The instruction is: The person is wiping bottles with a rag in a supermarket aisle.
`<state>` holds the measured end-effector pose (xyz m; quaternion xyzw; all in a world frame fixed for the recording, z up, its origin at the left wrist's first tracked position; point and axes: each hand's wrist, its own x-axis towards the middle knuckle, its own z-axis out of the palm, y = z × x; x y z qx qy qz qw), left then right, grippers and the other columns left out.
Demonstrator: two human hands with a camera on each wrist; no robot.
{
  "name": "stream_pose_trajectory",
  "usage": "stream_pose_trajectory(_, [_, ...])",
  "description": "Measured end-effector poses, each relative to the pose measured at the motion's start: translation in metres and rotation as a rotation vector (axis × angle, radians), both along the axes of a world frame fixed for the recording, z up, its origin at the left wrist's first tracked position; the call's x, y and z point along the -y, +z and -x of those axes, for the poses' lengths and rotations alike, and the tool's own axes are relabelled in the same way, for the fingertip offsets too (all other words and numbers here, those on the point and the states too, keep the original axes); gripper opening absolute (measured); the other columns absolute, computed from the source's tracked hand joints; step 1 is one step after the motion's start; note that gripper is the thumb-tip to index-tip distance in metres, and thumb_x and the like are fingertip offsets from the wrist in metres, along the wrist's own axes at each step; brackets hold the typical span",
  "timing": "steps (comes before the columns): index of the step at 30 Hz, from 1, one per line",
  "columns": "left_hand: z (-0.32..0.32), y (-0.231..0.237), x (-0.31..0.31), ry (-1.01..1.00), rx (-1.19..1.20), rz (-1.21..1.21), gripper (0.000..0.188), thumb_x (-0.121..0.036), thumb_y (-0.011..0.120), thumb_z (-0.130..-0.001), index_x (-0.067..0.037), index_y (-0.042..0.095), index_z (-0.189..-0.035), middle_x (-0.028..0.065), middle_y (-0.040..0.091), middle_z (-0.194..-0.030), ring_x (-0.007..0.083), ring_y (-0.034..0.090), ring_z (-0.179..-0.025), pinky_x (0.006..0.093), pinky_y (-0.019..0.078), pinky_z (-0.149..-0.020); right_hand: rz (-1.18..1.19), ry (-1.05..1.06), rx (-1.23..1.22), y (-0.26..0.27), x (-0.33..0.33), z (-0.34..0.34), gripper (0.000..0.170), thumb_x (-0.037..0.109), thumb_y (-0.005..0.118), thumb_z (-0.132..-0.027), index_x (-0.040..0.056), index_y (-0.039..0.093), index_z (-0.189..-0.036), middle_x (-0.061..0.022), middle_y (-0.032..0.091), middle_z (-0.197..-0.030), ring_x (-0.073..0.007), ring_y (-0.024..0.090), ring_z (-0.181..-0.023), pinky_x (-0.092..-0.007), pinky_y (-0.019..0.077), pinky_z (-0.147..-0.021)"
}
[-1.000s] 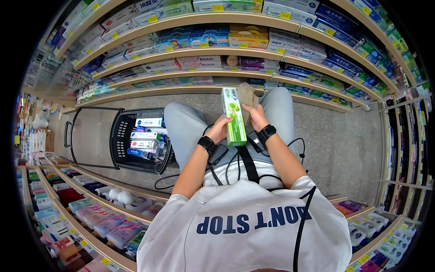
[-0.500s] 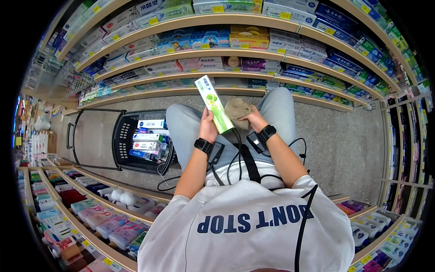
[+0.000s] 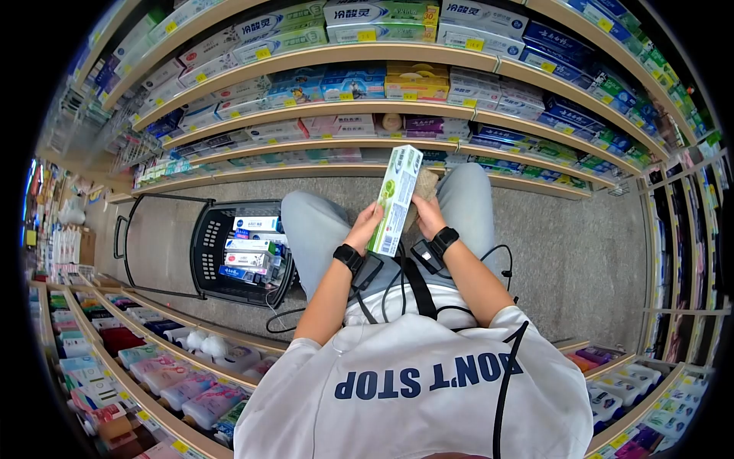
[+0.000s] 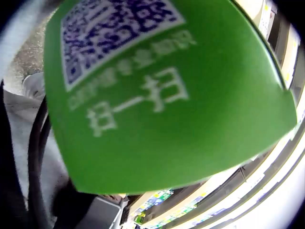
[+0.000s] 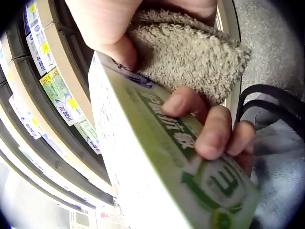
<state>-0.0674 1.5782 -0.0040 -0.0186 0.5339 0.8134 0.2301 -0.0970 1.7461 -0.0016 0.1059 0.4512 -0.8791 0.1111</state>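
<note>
A long green-and-white toothpaste box (image 3: pixel 395 200) stands slanted over the lap, a printed side facing up. My left hand (image 3: pixel 365 227) grips it along its left side; in the right wrist view, left fingers (image 5: pixel 213 136) curl over its green face. A beige fluffy cloth (image 5: pixel 190 55) is bunched in my right hand (image 3: pixel 429 216), which is at the box's right side. There the right thumb (image 5: pixel 125 51) lies against cloth and box edge. The box's green end (image 4: pixel 181 129), with a code and white lettering, fills most of the left wrist view and hides the left hand.
A black basket (image 3: pixel 200 249) with several boxes (image 3: pixel 248 246) stands on the floor at the left. Shelves (image 3: pixel 367 53) of boxed toothpaste run across the front. Bottles (image 3: pixel 183 379) line the shelves behind. Cables (image 3: pixel 508 268) hang about the waist and lap.
The box swung left, apart from the cloth, then came back between the hands with another side up. The cloth stayed in the right hand, and the head view tilted up slightly.
</note>
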Motion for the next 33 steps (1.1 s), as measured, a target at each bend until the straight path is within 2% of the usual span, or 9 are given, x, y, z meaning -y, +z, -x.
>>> stream_pose_trajectory(4, [-0.006,0.014,0.001,-0.092,-0.022,-0.005,0.055,-0.016,0.066,-0.078,-0.004,0.041,-0.126,0.0025,0.056,-0.104,0.0089,0.055,-0.089,0.0228,0.0456,-0.075,0.255,0.079,0.103,0.007,-0.008,0.004,0.043,0.035,0.052,-0.087,0.0065,0.048,-0.119,-0.0072,0.057,-0.111,-0.0198,0.054,-0.103,-0.0346,0.0427,-0.088])
stream_pose_trajectory(8, [-0.002,0.004,0.006,-0.258,0.047,0.018,0.066,-0.010,0.063,-0.079,-0.005,0.029,-0.135,0.0047,0.053,-0.112,0.0117,0.053,-0.099,0.0250,0.0451,-0.082,0.253,0.079,0.095,0.012,-0.006,0.002,0.051,0.046,0.053,-0.085,0.0090,0.048,-0.120,-0.0068,0.056,-0.111,-0.0203,0.052,-0.105,-0.0379,0.0396,-0.092])
stream_pose_trajectory(13, [-0.011,0.020,-0.005,-0.256,-0.041,0.037,0.065,-0.015,0.065,-0.079,-0.004,0.031,-0.134,0.0052,0.051,-0.115,0.0121,0.050,-0.103,0.0253,0.0436,-0.085,0.267,0.057,0.119,0.007,-0.012,0.008,0.054,0.042,0.059,-0.082,0.0083,0.046,-0.122,-0.0066,0.053,-0.116,-0.0203,0.049,-0.107,-0.0353,0.0371,-0.093])
stream_pose_trajectory(16, [-0.010,0.023,-0.009,-0.214,-0.078,0.025,0.061,-0.022,0.070,-0.075,-0.006,0.040,-0.126,0.0038,0.054,-0.108,0.0110,0.054,-0.095,0.0235,0.0454,-0.077,0.299,-0.021,0.124,0.006,-0.020,0.012,0.055,0.043,0.060,-0.081,0.0065,0.047,-0.121,-0.0070,0.054,-0.114,-0.0220,0.050,-0.106,-0.0357,0.0378,-0.092])
stream_pose_trajectory(19, [-0.005,0.029,0.000,-0.308,0.143,0.176,0.055,-0.027,0.069,-0.075,-0.008,0.045,-0.121,0.0033,0.059,-0.096,0.0096,0.057,-0.083,0.0234,0.0480,-0.067,0.385,-0.143,0.132,0.004,-0.031,0.017,0.054,0.045,0.060,-0.080,0.0069,0.049,-0.117,-0.0078,0.055,-0.111,-0.0224,0.051,-0.103,-0.0359,0.0380,-0.092])
stream_pose_trajectory(20, [-0.007,0.030,-0.002,-0.272,0.130,0.207,0.043,-0.032,0.067,-0.076,-0.008,0.053,-0.109,0.0021,0.060,-0.084,0.0081,0.058,-0.072,0.0230,0.0478,-0.059,0.396,-0.183,0.098,0.002,-0.033,0.017,0.054,0.047,0.060,-0.080,0.0074,0.050,-0.115,-0.0080,0.056,-0.109,-0.0224,0.051,-0.102,-0.0361,0.0380,-0.092])
stream_pose_trajectory(22, [-0.006,0.022,-0.001,-0.210,0.158,0.214,0.038,-0.034,0.066,-0.077,-0.008,0.057,-0.103,0.0015,0.060,-0.081,0.0084,0.057,-0.071,0.0228,0.0475,-0.059,0.393,-0.184,0.107,0.002,-0.032,0.017,0.053,0.047,0.060,-0.080,0.0078,0.050,-0.115,-0.0077,0.056,-0.110,-0.0221,0.051,-0.103,-0.0361,0.0378,-0.092])
stream_pose_trajectory(30, [-0.005,0.012,-0.002,-0.061,0.167,0.187,0.034,-0.034,0.062,-0.081,-0.003,0.058,-0.096,0.0041,0.061,-0.078,0.0142,0.060,-0.064,0.0249,0.0485,-0.059,0.310,0.039,0.074,-0.010,-0.020,0.016,0.040,0.028,0.064,-0.081,0.0077,0.052,-0.113,-0.0049,0.057,-0.107,-0.0188,0.053,-0.101,-0.0346,0.0408,-0.089])
stream_pose_trajectory(33, [-0.004,0.016,-0.002,-0.059,0.187,0.165,0.033,-0.035,0.060,-0.082,-0.004,0.058,-0.093,0.0049,0.060,-0.076,0.0157,0.060,-0.063,0.0246,0.0476,-0.058,0.199,0.074,0.009,-0.011,-0.015,0.014,0.042,0.031,0.063,-0.081,0.0073,0.050,-0.114,-0.0064,0.057,-0.107,-0.0200,0.053,-0.101,-0.0354,0.0411,-0.090])
